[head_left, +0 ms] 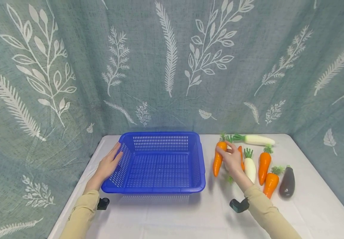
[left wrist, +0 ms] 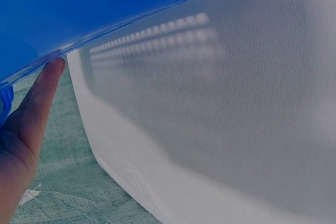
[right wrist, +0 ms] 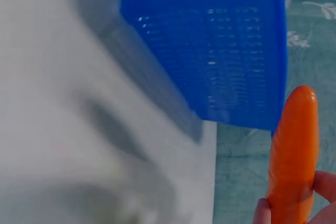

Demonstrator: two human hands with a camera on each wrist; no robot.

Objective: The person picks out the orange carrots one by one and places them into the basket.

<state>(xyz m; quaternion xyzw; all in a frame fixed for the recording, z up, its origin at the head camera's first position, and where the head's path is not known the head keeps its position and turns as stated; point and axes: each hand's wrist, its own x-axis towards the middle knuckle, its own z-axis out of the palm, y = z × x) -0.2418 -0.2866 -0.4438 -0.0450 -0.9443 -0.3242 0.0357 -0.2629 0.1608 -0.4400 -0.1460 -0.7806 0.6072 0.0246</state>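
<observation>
A blue plastic basket [head_left: 160,190] with slotted walls stands on the left half of the table. My left hand [head_left: 109,163] rests along its left rim with the fingers straight. In the left wrist view, a fingertip of the left hand [left wrist: 32,114] touches the basket's edge [left wrist: 105,9]. To the right of the basket, my right hand [head_left: 232,159] pinches an orange carrot [head_left: 218,163] near its leafy top, tip pointing down. From the right wrist, the carrot [right wrist: 296,145] appears between thumb and fingers, raised off the table, with the basket's side wall [right wrist: 210,51] beyond it.
Right of the hand lie a white radish [head_left: 250,169], two carrots [head_left: 264,166] and an eggplant [head_left: 287,182]. Another white radish [head_left: 259,139] lies at the back edge. One more carrot [head_left: 240,156] is partly hidden by the hand. A patterned curtain [head_left: 172,66] hangs behind the table.
</observation>
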